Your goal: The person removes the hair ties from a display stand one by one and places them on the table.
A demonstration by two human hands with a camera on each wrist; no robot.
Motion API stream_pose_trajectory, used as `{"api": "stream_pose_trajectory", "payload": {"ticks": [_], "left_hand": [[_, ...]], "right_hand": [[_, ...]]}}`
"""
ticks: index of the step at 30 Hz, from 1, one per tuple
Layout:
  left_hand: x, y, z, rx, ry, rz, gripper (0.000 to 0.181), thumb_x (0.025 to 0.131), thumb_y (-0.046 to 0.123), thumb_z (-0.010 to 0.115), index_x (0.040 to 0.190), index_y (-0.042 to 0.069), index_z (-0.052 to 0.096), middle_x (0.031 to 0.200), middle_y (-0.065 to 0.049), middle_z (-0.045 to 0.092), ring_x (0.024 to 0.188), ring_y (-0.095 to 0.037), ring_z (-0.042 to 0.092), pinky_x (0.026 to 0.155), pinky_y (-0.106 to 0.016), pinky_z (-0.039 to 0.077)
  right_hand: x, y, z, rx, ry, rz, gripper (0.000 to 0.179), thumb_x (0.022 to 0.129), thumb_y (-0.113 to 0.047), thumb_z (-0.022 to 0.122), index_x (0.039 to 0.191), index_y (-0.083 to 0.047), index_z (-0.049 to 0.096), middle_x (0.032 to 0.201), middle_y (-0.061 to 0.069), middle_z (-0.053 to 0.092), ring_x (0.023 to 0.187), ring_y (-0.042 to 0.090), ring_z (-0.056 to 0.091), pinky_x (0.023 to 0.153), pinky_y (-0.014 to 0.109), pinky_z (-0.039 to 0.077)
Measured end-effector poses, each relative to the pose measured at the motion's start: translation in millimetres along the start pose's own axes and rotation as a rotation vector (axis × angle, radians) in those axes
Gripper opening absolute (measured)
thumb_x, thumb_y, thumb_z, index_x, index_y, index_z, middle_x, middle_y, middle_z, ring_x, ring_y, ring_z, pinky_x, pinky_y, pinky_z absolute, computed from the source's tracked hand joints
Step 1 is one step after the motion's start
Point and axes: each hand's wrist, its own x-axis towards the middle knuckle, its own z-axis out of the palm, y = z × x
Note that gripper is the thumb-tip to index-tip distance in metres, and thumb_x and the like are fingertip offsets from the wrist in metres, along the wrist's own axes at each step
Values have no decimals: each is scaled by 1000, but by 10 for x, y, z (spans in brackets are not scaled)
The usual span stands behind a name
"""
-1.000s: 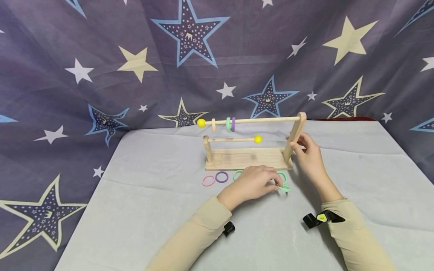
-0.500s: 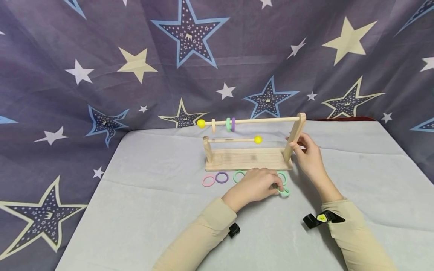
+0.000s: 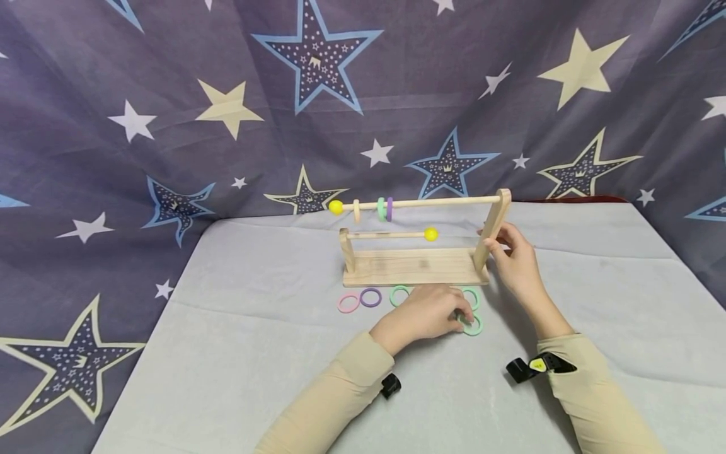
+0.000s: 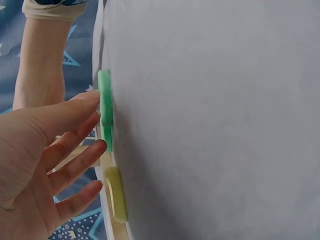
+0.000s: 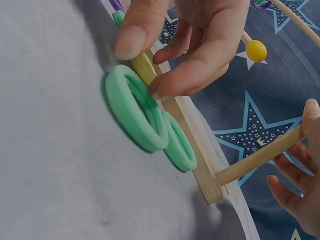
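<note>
My left hand is over the table just in front of a wooden rack. Its thumb and fingers are apart at the edge of a green hair tie, which lies flat on the cloth. Another green hair tie lies against it, beside the rack's base. A yellow hair tie lies under the left fingers, hidden by them in the head view. My right hand grips the rack's tall right post, thumb in front and fingers behind.
Further left lie a pink hair tie, a purple one and a green one. The upper rod carries orange, green and purple ties. The lower rod ends in a yellow ball. A star-patterned curtain hangs behind.
The green hair tie in my left fingers was tilted, then came down flat on the table, and the fingers let go of it. My right hand has stayed on the post.
</note>
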Motion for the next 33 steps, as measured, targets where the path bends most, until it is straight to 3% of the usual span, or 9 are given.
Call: {"api": "stream_pose_trajectory", "payload": {"ticks": [6,12,19,26,33], "left_hand": [[-74,-16,-96,-65,81,-35,22,91,34,73,112,31,74,110,19,66,101,-1,60,83,-19,47],[-163,19,-212,-84,212,-97,22,96,34,67,118,31,71,111,17,66,94,-2,60,74,-17,47],[-282,58,-319,-159,333,-143,20,98,30,64,117,30,70,112,17,67,102,0,60,80,-19,49],[-392,25,-373,-222,519,-179,18,97,30,65,114,27,71,107,17,68,98,0,62,76,-23,50],[-511,-50,-462,-334,711,-241,18,96,24,67,113,21,71,107,8,69,100,-8,61,82,-34,52]], "right_hand": [[8,-10,-7,15,-3,-4,37,101,-17,59,131,3,54,120,19,67,101,-10,52,79,14,44],[14,2,-17,11,-2,-19,38,101,-19,58,133,1,55,120,19,67,103,-2,56,78,14,44],[18,2,-20,14,6,-14,36,100,-16,59,130,3,55,119,19,67,99,-11,52,77,13,44],[15,-3,3,14,5,-19,36,100,-16,59,129,5,55,118,21,67,99,-12,52,77,12,44],[8,5,9,15,16,-19,34,99,-13,61,127,5,56,117,23,66,98,-12,52,76,11,44]]}}
